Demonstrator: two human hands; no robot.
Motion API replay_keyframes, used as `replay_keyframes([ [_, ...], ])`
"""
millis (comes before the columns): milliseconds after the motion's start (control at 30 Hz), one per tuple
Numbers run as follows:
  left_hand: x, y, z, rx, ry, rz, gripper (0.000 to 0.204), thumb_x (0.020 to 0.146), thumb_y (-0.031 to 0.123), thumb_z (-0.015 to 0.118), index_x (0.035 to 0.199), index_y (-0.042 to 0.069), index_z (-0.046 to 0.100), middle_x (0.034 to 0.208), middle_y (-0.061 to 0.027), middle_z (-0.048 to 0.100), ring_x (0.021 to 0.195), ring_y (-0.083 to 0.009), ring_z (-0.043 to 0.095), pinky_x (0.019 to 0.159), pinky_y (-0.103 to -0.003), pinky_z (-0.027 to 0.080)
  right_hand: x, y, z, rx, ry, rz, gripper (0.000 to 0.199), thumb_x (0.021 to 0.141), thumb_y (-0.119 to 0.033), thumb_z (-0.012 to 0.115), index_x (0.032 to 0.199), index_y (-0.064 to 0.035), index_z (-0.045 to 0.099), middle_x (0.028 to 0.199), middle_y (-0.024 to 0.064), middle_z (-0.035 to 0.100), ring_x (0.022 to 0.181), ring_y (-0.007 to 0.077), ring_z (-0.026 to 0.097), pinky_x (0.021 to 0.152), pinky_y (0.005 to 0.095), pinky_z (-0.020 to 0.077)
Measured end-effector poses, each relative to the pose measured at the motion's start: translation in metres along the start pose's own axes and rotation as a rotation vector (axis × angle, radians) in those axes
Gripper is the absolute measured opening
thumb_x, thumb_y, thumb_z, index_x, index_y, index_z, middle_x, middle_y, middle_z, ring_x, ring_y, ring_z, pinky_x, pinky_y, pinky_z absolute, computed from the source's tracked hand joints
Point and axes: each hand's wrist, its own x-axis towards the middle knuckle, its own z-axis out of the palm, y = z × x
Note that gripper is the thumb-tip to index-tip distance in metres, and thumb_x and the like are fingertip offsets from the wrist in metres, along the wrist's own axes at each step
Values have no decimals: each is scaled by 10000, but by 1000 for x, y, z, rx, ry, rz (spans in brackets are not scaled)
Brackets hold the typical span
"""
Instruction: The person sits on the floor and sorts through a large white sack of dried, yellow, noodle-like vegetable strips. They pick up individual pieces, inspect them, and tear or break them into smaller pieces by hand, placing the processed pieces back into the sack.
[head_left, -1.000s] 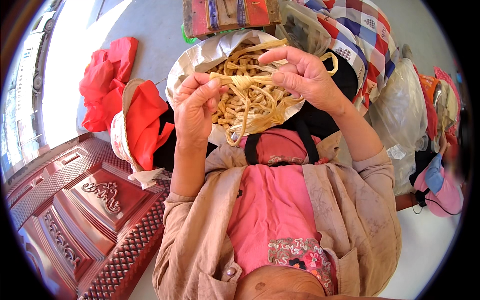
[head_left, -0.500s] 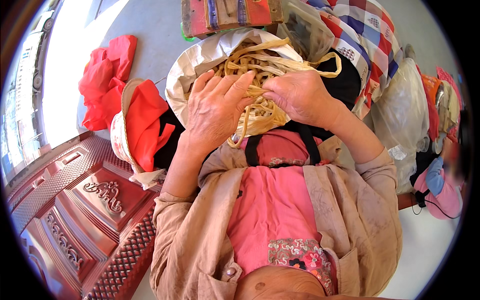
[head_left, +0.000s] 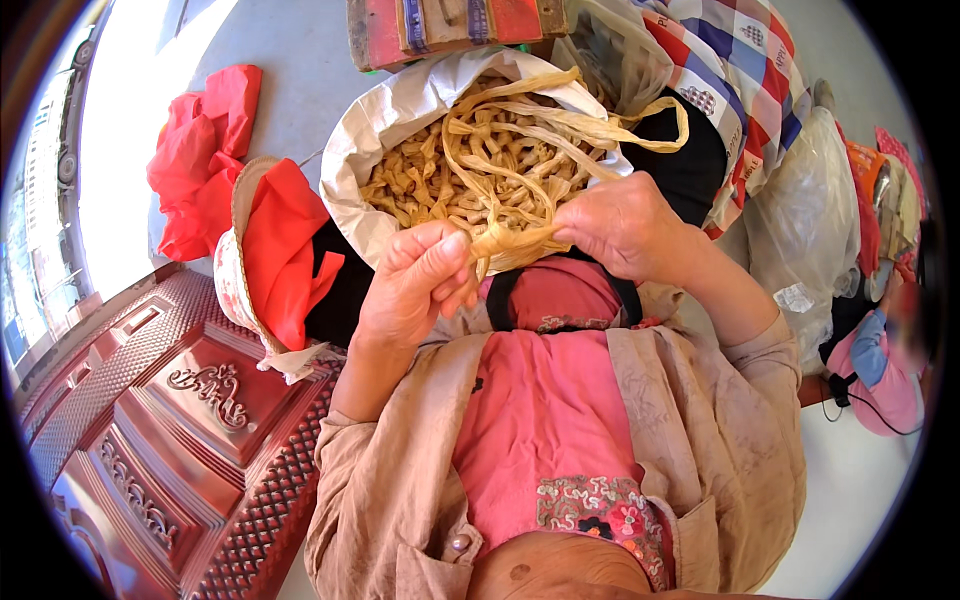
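Note:
My left hand [head_left: 418, 290] and my right hand [head_left: 622, 225] pinch the two ends of a gathered bunch of pale tan strips [head_left: 510, 240] held just above my lap. Long loops of the same strips [head_left: 560, 125] trail from the bunch up over an open white sack [head_left: 390, 110]. The sack is full of short tan knotted pieces [head_left: 430, 185]. Both hands are closed on the bunch, a few centimetres apart, at the sack's near rim.
A straw hat with red cloth [head_left: 270, 250] lies left of the sack, and a red bag [head_left: 205, 150] beyond it. A dark red embossed metal panel [head_left: 170, 420] fills the lower left. Checked cloth [head_left: 740, 80] and clear plastic bags [head_left: 800, 230] crowd the right.
My hands have come down from over the sack toward my lap. The strips, first stretched wide between them, are now drawn together into one bunch pinched by both.

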Motion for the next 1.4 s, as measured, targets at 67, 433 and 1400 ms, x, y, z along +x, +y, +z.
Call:
replay_keyframes([
  [67, -9, 5, -8, 139, -21, -45, 346, 980, 273, 536, 746, 19, 563, 560, 9, 456, 518, -97, 481, 542, -266, 450, 0, -8, -5, -7, -19, 0, 155, 784, -148, 707, 780, -87, 565, 617, 74, 549, 567, 253, 586, 470, 367, 439],
  [433, 32, 3, 4, 1830, -77, 764, 290, 761, 256, 689, 947, 47, 614, 807, -53, 586, 752, -253, 578, 766, -370, 465, 22, -6, -7, -151, -70, -61, 133, 754, -126, 653, 737, -68, 534, 608, 65, 552, 570, 248, 596, 488, 352, 464],
  [1400, 114, 72, -56, 1386, 656, 707, 125, 876, 156, 633, 917, 45, 674, 836, -86, 652, 770, -262, 615, 701, -347, 479, 75, 132, -43, -354, 306, 312, 128, 937, -160, 582, 1038, -100, 633, 685, 104, 599, 603, 238, 606, 565, 316, 476],
])
